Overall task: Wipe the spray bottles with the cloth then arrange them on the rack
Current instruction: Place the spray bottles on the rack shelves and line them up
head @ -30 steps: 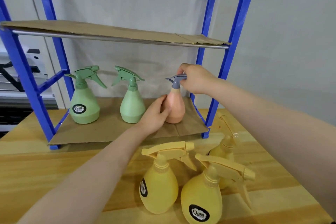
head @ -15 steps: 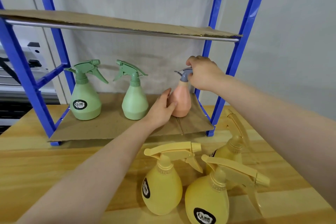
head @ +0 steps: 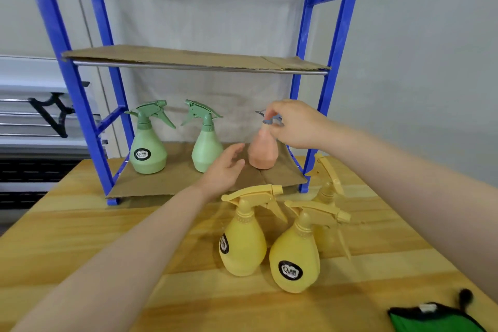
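Pink bottle [head: 262, 149] upright on rack [head: 67, 62], nozzle pointing left

You're seeing two green spray bottles [head: 147, 143] [head: 207, 140] and one pink spray bottle [head: 262, 148] sitting on rack [head: 327, 89], three yellow spray bottles [head: 242, 240] [head: 295, 259] [head: 327, 191] standing on table [head: 80, 237], one green cloth [head: 433, 318] lying there, two hands [head: 223, 170] [head: 293, 127] showing

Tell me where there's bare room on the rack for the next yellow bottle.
The upper shelf shows bare cardboard end to end. On the lower shelf the front strip is free, ahead of the two green bottles. Its right end is crowded: orange bottle, right hand, left hand.
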The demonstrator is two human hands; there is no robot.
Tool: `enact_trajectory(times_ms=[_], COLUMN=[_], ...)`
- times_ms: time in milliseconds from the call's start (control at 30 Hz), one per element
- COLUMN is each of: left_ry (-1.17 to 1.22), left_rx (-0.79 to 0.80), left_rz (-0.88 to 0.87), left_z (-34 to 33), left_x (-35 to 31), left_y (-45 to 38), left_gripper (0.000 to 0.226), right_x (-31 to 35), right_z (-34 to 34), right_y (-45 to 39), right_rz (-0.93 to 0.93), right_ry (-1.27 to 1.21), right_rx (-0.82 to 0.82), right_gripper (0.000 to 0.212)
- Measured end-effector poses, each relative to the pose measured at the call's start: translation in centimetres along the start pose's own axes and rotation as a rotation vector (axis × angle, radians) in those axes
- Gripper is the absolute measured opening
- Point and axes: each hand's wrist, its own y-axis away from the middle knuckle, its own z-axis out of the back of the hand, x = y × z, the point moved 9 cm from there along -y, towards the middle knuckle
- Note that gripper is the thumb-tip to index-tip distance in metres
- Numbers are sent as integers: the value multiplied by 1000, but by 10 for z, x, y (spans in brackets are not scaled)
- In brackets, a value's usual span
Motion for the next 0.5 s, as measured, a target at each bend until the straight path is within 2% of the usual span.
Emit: enact_trajectory(times_ms=[233, 333, 433, 500], left_ry=[89, 73, 171, 220], left_rx=[30, 47, 67, 120], left_rz=[73, 112, 118, 120], left_z=[19, 19, 12, 4], left_x=[3, 6, 1, -5], left_y=[66, 97, 129, 146], left_gripper=[25, 22, 22, 23], right_x=[45, 60, 67, 69], right_z=[-5, -15, -30, -35], right_y=[56, 80, 104, 114], right_rz=[42, 70, 114, 117], right_ry=[-71, -94, 43, 105], right_rx=[160, 242, 352, 371], right_gripper=[24, 38, 48, 45])
